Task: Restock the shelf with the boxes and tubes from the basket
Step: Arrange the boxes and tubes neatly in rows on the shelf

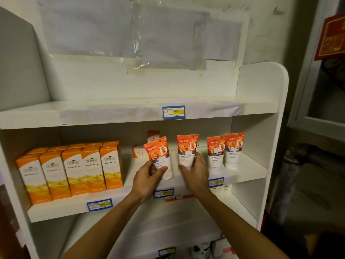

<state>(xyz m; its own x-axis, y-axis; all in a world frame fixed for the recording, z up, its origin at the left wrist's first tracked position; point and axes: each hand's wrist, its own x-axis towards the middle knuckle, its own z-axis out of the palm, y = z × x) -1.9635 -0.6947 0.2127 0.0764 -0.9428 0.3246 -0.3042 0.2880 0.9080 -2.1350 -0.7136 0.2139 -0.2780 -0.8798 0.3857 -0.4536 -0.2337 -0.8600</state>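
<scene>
Both hands are on the middle shelf (61,208), each with a tube. The left hand (149,176) pinches the lower white body of a tilted tube (161,157), thumb across the front and fingers behind; its top leans away to the left of that grip. The right hand (196,172) wraps the lower body of an upright tube (186,150), fingers curled at both sides. Each tube stands cap down, on or just above the shelf board.

These tubes look light and soft-walled, with a glossy skin that could slide (a judgement from the sheen alone). A hard squeeze would dent them, so the stiffer lower part near the cap, where both grips already sit, seems the best hold. Standing on a narrow cap, they will tip easily.

Right of the right grip, two more tubes (225,152) stand just beside each other, with bare board beyond them up to the side panel. Left of the left grip stands a block of orange boxes (74,169), with a gap between. Behind the left grip, two small orange boxes (147,144) sit near the back wall. Above both grips the upper shelf edge (112,116) hangs close over the tube tops, so lifting room is slight. The shelf's front lip runs just below the wrists. The basket is not in view.
</scene>
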